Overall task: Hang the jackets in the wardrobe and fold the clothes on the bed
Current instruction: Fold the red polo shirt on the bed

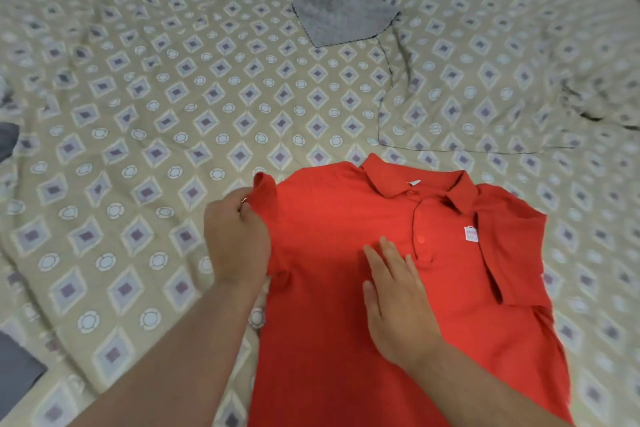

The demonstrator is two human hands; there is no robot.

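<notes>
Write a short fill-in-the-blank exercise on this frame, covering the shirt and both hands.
1. The polo shirt on the bed is ____ in colour.
2. The left hand grips the shirt's ____.
3. The right hand lies flat beside the shirt's row of ____.
4. Farther up the bed lies a fuzzy ____ cloth.
Missing words: red; sleeve; buttons; grey.

Red polo shirt (pixel 346 322), front up, collar away, right sleeve folded over chest, on patterned bed (pixel 138 114)
</notes>
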